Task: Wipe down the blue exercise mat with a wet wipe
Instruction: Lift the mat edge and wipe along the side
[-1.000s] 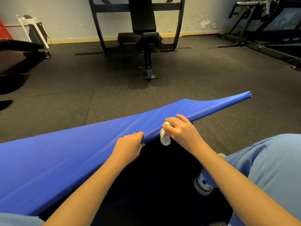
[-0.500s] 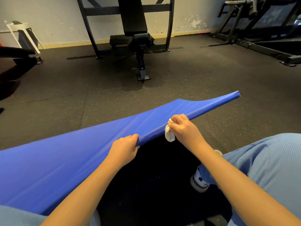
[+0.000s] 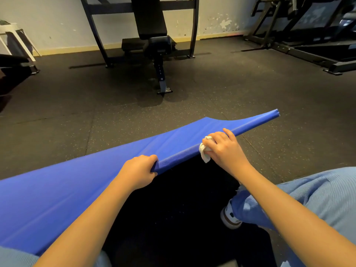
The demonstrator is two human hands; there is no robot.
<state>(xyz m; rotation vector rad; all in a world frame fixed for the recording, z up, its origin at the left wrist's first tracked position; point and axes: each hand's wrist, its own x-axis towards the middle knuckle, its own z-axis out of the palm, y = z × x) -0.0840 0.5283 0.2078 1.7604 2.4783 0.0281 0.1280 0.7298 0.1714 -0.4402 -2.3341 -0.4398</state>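
The blue exercise mat (image 3: pixel 81 191) stretches from the lower left up to a raised corner at the right, its near edge lifted off the floor. My left hand (image 3: pixel 137 171) grips that near edge, fingers curled over the top. Further right along the same edge, my right hand (image 3: pixel 224 149) holds a crumpled white wet wipe (image 3: pixel 204 151) pressed against the mat's edge. Part of the wipe hangs below the edge; the rest is hidden in my fingers.
A black weight bench (image 3: pixel 154 41) stands ahead by the wall, its foot (image 3: pixel 163 89) reaching toward me. A treadmill frame (image 3: pixel 308 45) fills the back right. A white stool (image 3: pixel 15 39) is at the far left. My knee in light blue trousers (image 3: pixel 317 199) and shoe (image 3: pixel 229 218) are lower right.
My right hand has slid the wipe further right along the mat's lifted edge. My left hand keeps its grip on the edge. The view has shifted a little to the right.
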